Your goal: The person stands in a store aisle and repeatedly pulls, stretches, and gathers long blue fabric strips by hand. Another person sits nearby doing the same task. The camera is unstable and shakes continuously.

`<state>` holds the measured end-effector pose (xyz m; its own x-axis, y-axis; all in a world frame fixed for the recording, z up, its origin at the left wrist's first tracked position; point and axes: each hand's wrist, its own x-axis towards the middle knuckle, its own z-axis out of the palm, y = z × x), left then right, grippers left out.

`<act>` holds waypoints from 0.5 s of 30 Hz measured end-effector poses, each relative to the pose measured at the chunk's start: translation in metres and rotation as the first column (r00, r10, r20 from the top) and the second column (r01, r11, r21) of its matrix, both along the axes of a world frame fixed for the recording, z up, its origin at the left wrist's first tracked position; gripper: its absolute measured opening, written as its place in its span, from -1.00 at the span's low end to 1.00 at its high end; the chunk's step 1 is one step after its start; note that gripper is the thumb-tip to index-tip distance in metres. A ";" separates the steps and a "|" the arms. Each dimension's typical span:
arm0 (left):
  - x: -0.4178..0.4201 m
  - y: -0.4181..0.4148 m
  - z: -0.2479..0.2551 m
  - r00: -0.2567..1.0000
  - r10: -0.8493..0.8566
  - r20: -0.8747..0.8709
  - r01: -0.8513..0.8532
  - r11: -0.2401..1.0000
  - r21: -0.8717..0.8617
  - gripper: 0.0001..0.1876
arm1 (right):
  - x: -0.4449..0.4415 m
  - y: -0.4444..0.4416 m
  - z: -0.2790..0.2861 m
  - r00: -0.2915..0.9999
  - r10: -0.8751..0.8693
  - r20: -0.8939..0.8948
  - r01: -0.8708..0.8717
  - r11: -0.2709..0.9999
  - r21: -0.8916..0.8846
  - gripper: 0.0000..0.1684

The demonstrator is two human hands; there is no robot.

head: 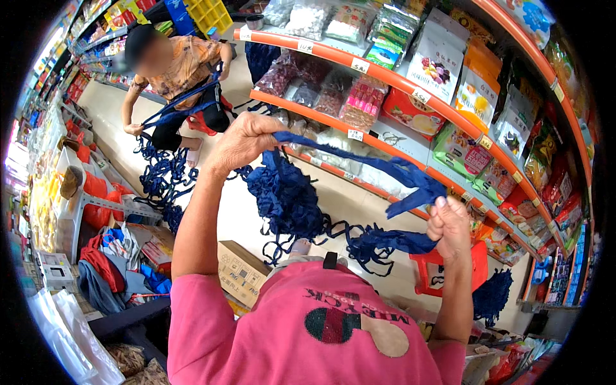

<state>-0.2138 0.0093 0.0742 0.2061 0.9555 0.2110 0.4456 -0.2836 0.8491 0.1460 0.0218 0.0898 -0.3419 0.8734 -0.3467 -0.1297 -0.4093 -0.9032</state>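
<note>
A strip of navy blue fabric (344, 155) stretches between my two raised hands. My left hand (248, 140) pinches its left end, and more navy cloth hangs just below that hand. The other end sits in the closed fingers of my right hand (448, 226), where a short flap folds back. From beneath the right hand, a further length of navy cloth (404, 241) runs left to a loose tangle of strips. Under the stretched strip lies a thick heap of navy fabric (284, 195), partly overlapped by hanging cloth.
Orange-edged shelves (332, 122) of packaged foods curve along the right. A seated person (180, 72) at upper left holds navy strips above a strip pile (163, 175). A red plastic stool (474, 267), another navy bundle (493, 296) and a cardboard box (240, 274) stand near me.
</note>
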 end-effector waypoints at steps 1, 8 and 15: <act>0.003 0.001 0.004 0.995 -0.025 0.101 0.021 0.999 0.039 -0.86 | -0.001 -0.001 -0.003 1.000 0.006 -0.007 -0.006 1.000 -0.004 -0.72; 0.016 -0.003 -0.068 0.829 -0.120 -0.546 0.146 0.989 0.004 -0.94 | 0.006 -0.003 -0.011 0.997 -0.055 -0.057 0.056 0.998 0.025 -0.72; 0.036 0.001 0.004 0.903 0.205 -0.378 -0.115 0.962 0.246 -0.94 | -0.002 -0.012 -0.016 0.988 -0.124 -0.092 0.121 0.992 -0.035 -0.72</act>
